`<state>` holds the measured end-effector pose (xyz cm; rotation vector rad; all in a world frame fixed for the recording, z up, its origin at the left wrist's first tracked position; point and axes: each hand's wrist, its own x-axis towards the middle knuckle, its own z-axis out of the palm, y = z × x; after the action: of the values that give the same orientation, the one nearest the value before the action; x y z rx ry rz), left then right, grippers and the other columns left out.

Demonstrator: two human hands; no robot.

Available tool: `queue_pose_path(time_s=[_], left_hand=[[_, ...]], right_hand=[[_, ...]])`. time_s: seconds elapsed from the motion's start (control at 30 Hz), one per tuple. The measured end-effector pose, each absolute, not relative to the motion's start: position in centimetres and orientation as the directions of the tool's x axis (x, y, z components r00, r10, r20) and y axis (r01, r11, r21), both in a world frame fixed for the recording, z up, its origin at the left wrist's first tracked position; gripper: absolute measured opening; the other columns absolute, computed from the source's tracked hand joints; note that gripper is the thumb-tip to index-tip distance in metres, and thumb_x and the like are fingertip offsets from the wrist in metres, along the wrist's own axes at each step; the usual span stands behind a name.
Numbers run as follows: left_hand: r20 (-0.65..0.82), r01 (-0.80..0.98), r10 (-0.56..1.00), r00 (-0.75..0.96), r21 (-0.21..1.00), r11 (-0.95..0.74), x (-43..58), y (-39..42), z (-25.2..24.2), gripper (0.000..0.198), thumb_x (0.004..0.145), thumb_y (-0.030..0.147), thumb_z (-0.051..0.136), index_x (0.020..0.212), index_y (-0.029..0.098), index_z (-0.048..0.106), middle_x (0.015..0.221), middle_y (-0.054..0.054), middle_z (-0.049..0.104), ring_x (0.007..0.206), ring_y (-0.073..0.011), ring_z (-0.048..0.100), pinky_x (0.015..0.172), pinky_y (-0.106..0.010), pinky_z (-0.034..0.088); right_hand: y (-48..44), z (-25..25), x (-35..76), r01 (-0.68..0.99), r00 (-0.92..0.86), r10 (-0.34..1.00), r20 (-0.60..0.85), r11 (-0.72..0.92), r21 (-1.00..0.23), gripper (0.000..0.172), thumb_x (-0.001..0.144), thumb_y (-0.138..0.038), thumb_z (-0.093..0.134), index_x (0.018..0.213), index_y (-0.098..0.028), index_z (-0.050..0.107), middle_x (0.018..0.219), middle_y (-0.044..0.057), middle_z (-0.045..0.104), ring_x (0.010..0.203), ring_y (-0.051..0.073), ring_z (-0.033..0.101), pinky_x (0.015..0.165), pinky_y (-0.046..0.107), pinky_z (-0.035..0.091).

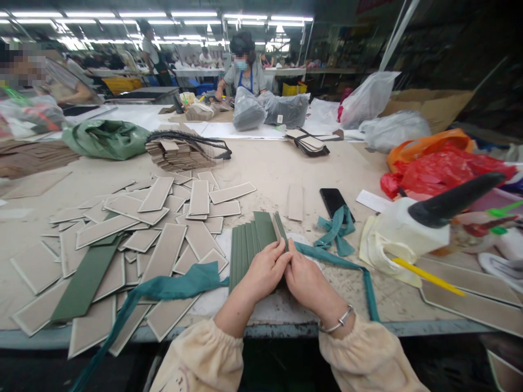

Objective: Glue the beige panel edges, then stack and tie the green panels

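My left hand and my right hand meet near the table's front edge. Between them, their closed fingers grip a few thin green panels standing on edge; the lower part is hidden by the hands. Just left of these, a row of green panels leans in overlapping layers. A teal fabric strip runs under the row from the left, and its other end lies out to the right. Farther left spreads a loose pile of beige panels with pale edges, with a long green panel on top.
A black phone lies behind the strip. On the right stand a white plastic container with a black handle and a yellow stick. Red bags, a green bag and bundled panels sit farther back. Co-workers sit beyond.
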<state>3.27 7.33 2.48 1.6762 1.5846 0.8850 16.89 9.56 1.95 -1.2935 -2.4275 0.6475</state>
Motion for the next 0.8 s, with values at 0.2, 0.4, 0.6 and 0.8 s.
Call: queue_pose_path(time_s=[0.2, 0.4, 0.6, 0.8], left_hand=[[0.064, 0.500, 0.980, 0.191, 0.852, -0.153, 2.7, 5.5, 3.8, 0.035, 0.095, 0.035, 0.041, 0.114, 0.024, 0.068, 0.123, -0.002, 0.065, 0.120, -0.0191, 0.056, 0.108, -0.033, 0.040], [0.007, 0.485, 0.998, -0.058, 0.874, 0.022, 2.5, 5.9, 3.2, 0.040, 0.090, 0.037, 0.050, 0.123, 0.018, 0.062, 0.123, -0.007, 0.065, 0.111, -0.0221, 0.061, 0.100, -0.035, 0.047], [-0.005, 0.551, 1.000, 0.027, 0.835, -0.010, 3.3, 6.6, 2.6, 0.045, 0.093, 0.037, 0.043, 0.132, 0.018, 0.054, 0.128, -0.009, 0.060, 0.118, -0.0208, 0.056, 0.105, -0.032, 0.041], [0.004, 0.514, 0.987, 0.160, 0.854, -0.087, 3.2, 4.7, 4.3, 0.033, 0.093, 0.036, 0.044, 0.101, 0.022, 0.073, 0.122, -0.006, 0.065, 0.119, -0.0200, 0.056, 0.103, -0.030, 0.042]], right_hand=[[9.5, 2.2, 17.4, 0.680, -0.556, 0.830, 0.041, 0.482, -0.553, 0.066, 0.084, -0.011, 0.041, 0.147, -0.001, 0.022, 0.134, 0.027, 0.051, 0.116, 0.027, 0.058, 0.094, 0.042, 0.049], [9.3, 1.9, 17.3, 0.699, -0.564, 0.825, 0.042, 0.503, -0.508, 0.068, 0.083, -0.013, 0.045, 0.147, -0.002, 0.022, 0.136, 0.027, 0.049, 0.119, 0.029, 0.056, 0.095, 0.044, 0.048], [9.3, 1.8, 16.9, 0.700, -0.553, 0.831, 0.056, 0.500, -0.511, 0.061, 0.088, -0.015, 0.038, 0.146, -0.002, 0.026, 0.140, 0.026, 0.045, 0.124, 0.028, 0.052, 0.099, 0.043, 0.045], [9.4, 2.5, 17.2, 0.710, -0.546, 0.838, -0.025, 0.446, -0.544, 0.066, 0.083, -0.013, 0.041, 0.146, 0.002, 0.023, 0.134, 0.029, 0.050, 0.116, 0.029, 0.057, 0.093, 0.042, 0.050]])
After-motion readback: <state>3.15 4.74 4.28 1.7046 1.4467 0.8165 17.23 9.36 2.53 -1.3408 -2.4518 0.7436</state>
